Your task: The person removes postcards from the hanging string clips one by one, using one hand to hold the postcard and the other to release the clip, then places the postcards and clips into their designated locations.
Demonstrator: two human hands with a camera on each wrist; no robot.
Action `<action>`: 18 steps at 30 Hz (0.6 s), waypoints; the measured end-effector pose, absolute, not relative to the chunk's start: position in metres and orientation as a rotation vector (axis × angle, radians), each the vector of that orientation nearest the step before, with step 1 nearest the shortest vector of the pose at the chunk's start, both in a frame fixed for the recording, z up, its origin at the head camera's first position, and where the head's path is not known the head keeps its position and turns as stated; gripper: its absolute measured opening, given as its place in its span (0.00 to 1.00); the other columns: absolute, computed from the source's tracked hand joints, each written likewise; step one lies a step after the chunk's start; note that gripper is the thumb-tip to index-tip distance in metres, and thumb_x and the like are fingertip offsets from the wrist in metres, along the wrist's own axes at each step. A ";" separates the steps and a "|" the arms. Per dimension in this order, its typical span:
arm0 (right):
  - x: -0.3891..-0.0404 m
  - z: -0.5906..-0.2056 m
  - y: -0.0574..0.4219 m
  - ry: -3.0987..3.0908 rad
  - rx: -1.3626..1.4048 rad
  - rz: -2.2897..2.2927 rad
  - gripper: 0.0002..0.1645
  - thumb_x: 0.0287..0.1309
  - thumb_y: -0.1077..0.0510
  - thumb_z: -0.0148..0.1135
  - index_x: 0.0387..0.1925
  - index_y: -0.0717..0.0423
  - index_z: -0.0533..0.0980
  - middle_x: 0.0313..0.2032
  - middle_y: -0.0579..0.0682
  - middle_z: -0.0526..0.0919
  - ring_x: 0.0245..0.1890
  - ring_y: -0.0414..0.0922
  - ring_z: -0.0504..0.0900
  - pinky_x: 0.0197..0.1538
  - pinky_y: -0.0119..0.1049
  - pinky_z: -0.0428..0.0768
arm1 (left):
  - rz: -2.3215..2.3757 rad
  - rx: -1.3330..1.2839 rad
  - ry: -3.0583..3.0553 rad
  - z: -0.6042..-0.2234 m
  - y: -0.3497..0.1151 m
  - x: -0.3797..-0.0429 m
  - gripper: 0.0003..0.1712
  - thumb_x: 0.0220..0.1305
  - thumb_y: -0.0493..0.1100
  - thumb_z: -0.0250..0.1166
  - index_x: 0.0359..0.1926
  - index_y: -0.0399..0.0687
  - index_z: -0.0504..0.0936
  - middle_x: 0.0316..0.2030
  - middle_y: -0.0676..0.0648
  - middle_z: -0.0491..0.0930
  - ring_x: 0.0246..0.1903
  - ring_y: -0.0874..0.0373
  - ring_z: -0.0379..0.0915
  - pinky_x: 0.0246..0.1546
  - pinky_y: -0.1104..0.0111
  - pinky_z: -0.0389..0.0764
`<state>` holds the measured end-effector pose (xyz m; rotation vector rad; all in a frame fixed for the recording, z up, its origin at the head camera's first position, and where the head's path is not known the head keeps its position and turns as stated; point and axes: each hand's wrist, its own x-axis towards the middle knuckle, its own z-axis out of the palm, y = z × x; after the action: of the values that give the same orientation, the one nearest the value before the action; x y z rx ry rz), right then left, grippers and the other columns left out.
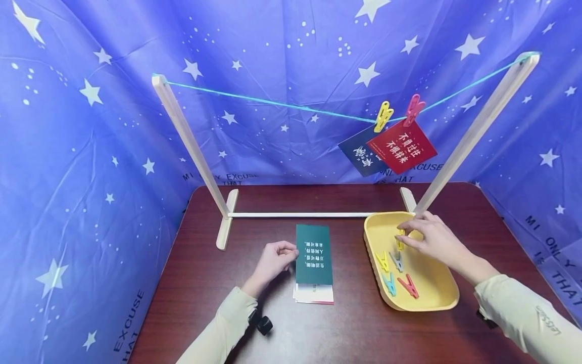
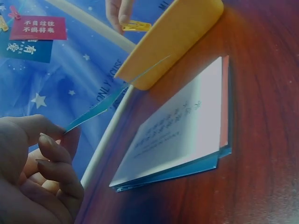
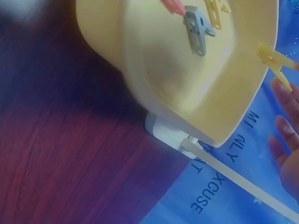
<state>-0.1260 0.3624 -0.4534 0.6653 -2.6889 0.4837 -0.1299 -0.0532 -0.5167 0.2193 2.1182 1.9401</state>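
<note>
Between its thumb and index finger my left hand (image 1: pixel 275 260) pinches the left edge of a dark green card (image 1: pixel 312 260) with white writing. In the left wrist view this card shows nearly edge-on, raised above a stack of cards (image 2: pixel 180 123) on the table. My right hand (image 1: pixel 434 240) is over the far part of a yellow plastic tray (image 1: pixel 438 298). It pinches a yellow clothespin (image 3: pixel 271 57) by one end. Several other clothespins lie in the tray: a grey one (image 1: pixel 397 262), a red one (image 1: pixel 409 286), a blue one (image 1: pixel 389 284) and a yellow one (image 1: pixel 382 261).
Behind the tray, a wooden frame (image 1: pixel 193 146) carries a sagging turquoise string (image 1: pixel 273 102). On it a yellow clothespin (image 1: pixel 384 116) holds a dark blue card (image 1: pixel 359 151), and a pink clothespin (image 1: pixel 414 110) holds a red card (image 1: pixel 402 146). A blue star-patterned curtain (image 1: pixel 282 50) surrounds the table (image 1: pixel 191 303).
</note>
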 end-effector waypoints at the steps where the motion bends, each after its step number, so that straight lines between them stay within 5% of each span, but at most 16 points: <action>1: -0.126 -0.454 0.363 -2.694 0.664 0.479 0.14 0.47 0.58 0.81 0.38 0.55 0.88 0.31 0.44 0.88 0.39 0.50 0.76 0.42 0.47 0.69 | 1.941 0.217 2.110 -0.518 -0.053 -0.130 0.11 0.65 0.29 0.66 0.45 0.21 0.82 0.20 0.46 0.80 0.14 0.66 0.65 0.17 0.78 0.66; 11: -0.124 -0.463 0.365 -2.771 0.702 0.462 0.13 0.50 0.58 0.80 0.38 0.58 0.88 0.28 0.39 0.86 0.34 0.46 0.76 0.36 0.42 0.73 | 1.899 0.215 2.123 -0.525 -0.054 -0.128 0.10 0.65 0.31 0.66 0.43 0.24 0.83 0.22 0.40 0.81 0.15 0.63 0.68 0.17 0.77 0.68; 18: -0.123 -0.468 0.366 -2.844 0.672 0.493 0.13 0.54 0.58 0.78 0.40 0.59 0.86 0.31 0.41 0.85 0.35 0.45 0.83 0.40 0.48 0.83 | 1.903 0.216 2.087 -0.531 -0.054 -0.125 0.09 0.65 0.29 0.66 0.42 0.22 0.82 0.20 0.45 0.80 0.15 0.65 0.67 0.17 0.78 0.68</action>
<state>-0.1231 0.3657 -0.4676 0.6723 -2.8436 0.4927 -0.1254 -0.0539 -0.5314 0.2157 2.0868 1.9029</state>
